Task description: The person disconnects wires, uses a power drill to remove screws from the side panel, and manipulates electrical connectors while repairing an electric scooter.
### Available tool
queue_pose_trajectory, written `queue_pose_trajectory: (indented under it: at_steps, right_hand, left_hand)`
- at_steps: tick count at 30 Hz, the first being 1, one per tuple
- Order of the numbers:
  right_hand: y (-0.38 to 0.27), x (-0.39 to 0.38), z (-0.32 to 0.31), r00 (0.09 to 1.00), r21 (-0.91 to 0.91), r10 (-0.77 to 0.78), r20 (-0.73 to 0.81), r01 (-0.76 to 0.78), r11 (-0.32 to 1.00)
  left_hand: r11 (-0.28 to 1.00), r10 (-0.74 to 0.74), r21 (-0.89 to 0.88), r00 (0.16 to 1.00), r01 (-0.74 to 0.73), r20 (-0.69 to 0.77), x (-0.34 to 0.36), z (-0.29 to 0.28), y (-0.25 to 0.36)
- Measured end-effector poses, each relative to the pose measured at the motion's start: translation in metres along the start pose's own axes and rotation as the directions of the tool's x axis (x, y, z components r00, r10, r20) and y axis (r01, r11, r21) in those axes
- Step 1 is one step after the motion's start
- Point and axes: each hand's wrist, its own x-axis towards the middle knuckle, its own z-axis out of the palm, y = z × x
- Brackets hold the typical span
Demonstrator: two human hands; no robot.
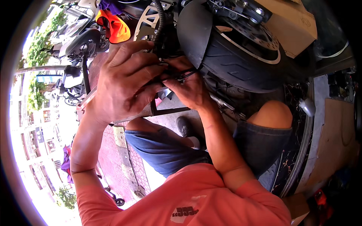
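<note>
My left hand (pixel 122 81) is raised at the upper middle, its fingers curled inward with the tips meeting near the right hand. What lies inside its fingers is hidden. My right hand (pixel 192 90) is closed on thin black wires (pixel 189 71), thumb on top, just left of the wheel. Both hands work close together at the underside of a scooter or motorbike. Its black tyre (pixel 241 67) and a black mudguard (pixel 195 32) stand right beside my right fingers. Above my left hand run a ribbed black hose (pixel 161 22) and a pale slotted metal part (pixel 146 22).
A brake disc (pixel 260 34) sits on the wheel, with a cardboard box (pixel 290 28) beyond it. An orange and yellow cloth (pixel 114 27) hangs at upper left. Parked motorbikes (pixel 75 37) stand outside. My bent knees (pixel 272 115) flank the work. A grey cup-like object (pixel 307 107) is at right.
</note>
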Motion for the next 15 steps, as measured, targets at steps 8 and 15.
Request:
queue_pose_trajectory:
  at_steps: [8,15]
  right_hand:
    - [0.000,-0.008,0.006,0.971,-0.047,-0.220,-0.097,0.217,0.975]
    - [0.017,-0.022,0.005,0.961,-0.083,-0.232,-0.151,0.221,0.972]
  left_hand:
    - [0.992,0.049,0.112,0.996,-0.058,0.081,0.008,-0.002,0.006]
    - [0.993,-0.095,0.089,0.978,0.079,0.186,0.016,-0.001,0.011]
